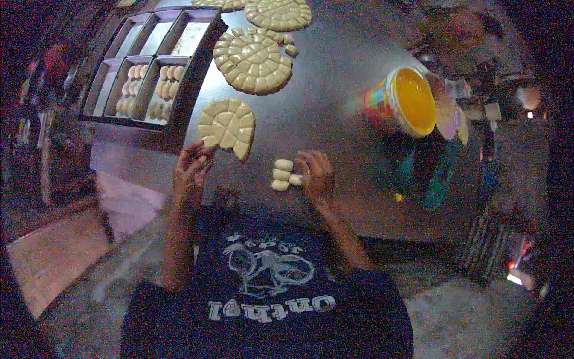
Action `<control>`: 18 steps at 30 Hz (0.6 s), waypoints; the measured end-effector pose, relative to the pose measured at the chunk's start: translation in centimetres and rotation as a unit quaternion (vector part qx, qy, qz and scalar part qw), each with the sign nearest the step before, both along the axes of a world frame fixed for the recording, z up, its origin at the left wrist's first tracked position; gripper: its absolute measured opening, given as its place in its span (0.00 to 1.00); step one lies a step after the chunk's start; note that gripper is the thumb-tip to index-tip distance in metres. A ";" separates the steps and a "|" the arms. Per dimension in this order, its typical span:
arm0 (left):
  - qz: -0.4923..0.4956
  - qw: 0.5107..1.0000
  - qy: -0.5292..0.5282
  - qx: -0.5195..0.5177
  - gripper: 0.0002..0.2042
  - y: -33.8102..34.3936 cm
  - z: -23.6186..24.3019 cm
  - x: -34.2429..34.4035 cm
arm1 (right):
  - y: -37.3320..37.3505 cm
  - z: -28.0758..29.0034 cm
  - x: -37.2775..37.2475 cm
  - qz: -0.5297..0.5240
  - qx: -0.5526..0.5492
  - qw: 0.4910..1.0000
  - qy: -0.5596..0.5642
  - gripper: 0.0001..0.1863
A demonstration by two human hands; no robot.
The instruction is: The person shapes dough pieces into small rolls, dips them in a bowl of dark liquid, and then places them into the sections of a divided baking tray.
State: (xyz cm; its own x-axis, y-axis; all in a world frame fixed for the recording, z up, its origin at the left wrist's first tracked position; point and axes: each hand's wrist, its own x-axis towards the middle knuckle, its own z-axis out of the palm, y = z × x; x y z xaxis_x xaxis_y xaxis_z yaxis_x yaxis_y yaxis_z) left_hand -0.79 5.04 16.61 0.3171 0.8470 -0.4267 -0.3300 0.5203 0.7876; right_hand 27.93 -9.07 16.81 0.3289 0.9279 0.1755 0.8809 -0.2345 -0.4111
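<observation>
My left hand (193, 167), fingers half-curled, at near-left edge of the small scored dough round (226, 124); can't tell if it grips anything. My right hand (318, 175), fingers bent, right of and nearer me than the round, at a short dough piece (295, 179); can't tell if pinched. Three dough rolls (281, 175) in a column, also near-right of the round. Divided tray (160, 39) left and beyond it, larger scored round (254, 63) beyond, bucket (380, 102) well right. Metal surface (329, 78) underneath.
</observation>
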 end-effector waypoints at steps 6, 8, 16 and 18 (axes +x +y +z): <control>0.049 0.998 0.019 -0.022 0.19 -0.5 -0.2 -3.2 | 11.3 -1.6 1.6 0.120 0.025 0.992 -0.020 0.10; 0.074 0.997 0.019 0.002 0.18 -0.6 -0.8 -5.4 | 12.7 -1.3 -0.6 0.193 -0.011 0.981 0.000 0.10; -0.036 0.965 0.192 0.172 0.16 -2.3 -4.3 -4.3 | 9.4 -4.6 -12.2 0.077 0.016 0.997 0.006 0.10; -0.145 0.906 0.273 0.288 0.22 -1.7 -2.2 -1.4 | 9.2 -5.0 -12.0 0.084 0.025 0.996 -0.018 0.10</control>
